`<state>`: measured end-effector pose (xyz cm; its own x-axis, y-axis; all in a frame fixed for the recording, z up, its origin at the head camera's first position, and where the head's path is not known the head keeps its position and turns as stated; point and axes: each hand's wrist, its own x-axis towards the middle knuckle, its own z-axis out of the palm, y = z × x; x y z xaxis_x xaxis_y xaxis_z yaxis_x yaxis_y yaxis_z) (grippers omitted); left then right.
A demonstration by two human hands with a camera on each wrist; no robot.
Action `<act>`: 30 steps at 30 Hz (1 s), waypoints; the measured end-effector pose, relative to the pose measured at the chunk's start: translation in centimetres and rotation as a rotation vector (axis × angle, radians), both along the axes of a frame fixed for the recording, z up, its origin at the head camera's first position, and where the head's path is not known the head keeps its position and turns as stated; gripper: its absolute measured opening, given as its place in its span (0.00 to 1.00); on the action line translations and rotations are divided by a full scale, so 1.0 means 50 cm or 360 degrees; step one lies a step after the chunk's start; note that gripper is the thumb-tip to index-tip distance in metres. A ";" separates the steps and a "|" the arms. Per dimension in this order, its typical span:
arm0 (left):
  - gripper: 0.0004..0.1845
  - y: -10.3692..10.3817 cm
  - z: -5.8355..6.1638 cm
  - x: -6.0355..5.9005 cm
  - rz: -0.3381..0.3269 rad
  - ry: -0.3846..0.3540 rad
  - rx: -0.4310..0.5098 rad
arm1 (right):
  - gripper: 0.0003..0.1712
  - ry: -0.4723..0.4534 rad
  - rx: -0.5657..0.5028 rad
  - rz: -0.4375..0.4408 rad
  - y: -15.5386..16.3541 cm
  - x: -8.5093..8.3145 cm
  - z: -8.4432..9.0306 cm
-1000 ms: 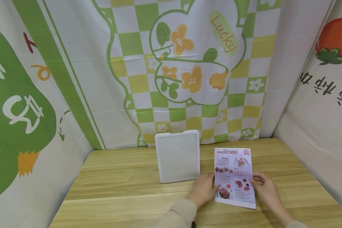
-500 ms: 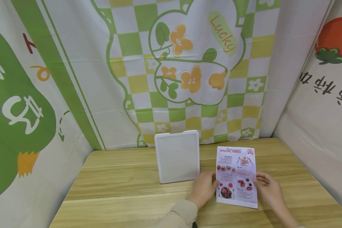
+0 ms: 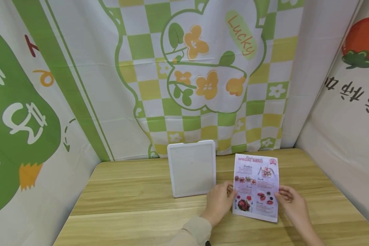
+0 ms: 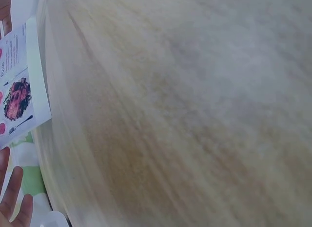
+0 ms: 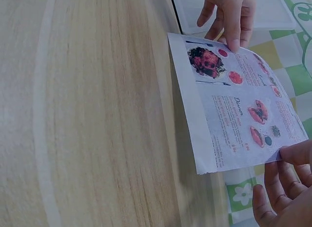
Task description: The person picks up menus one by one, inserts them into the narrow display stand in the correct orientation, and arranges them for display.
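Note:
A printed paper menu [image 3: 256, 186] headed "Special Menu" is held up between both hands, its face towards the head camera. My left hand [image 3: 219, 202] pinches its left edge, thumb in front and fingers behind. On the opposite edge my right hand [image 3: 292, 205] pinches it the same way, as the right wrist view shows with the thumb on the menu's print [image 5: 253, 117]. The lower edge of the paper tilts over the tabletop. Just left of the menu stands a white-framed panel [image 3: 192, 171] with a pale, blank face, upright and leaning slightly back.
The wood-grain table [image 3: 126, 205] has its back edge against a hanging cloth [image 3: 156, 85] with green and yellow checks. Printed cloth walls close in on the left [image 3: 18, 136] and right [image 3: 350, 136]. My left hand is close to the panel's lower right corner.
Both hands have shifted the menu a little to the right and raised it slightly. The white-framed panel has stayed where it was.

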<state>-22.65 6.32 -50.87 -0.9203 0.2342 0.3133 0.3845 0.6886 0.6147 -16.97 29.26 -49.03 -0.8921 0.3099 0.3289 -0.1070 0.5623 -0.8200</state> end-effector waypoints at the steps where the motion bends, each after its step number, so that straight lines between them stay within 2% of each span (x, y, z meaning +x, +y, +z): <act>1: 0.10 -0.001 0.001 0.001 -0.0007 0.0002 0.0013 | 0.14 0.0001 -0.0001 -0.0008 -0.001 0.002 0.001; 11: 0.08 -0.011 0.011 0.015 -0.0058 0.0047 0.0087 | 0.16 -0.0024 -0.0066 -0.0056 -0.010 0.017 0.010; 18: 0.08 -0.029 0.019 0.033 -0.0107 0.0102 0.0119 | 0.17 -0.0033 -0.0093 -0.0077 -0.022 0.035 0.020; 24: 0.09 -0.045 0.023 0.051 -0.0127 0.0072 0.0121 | 0.17 -0.0032 -0.0135 -0.0103 -0.036 0.048 0.030; 30: 0.07 -0.063 0.031 0.066 -0.0097 0.0062 0.0142 | 0.17 -0.0020 -0.0160 -0.0096 -0.051 0.053 0.037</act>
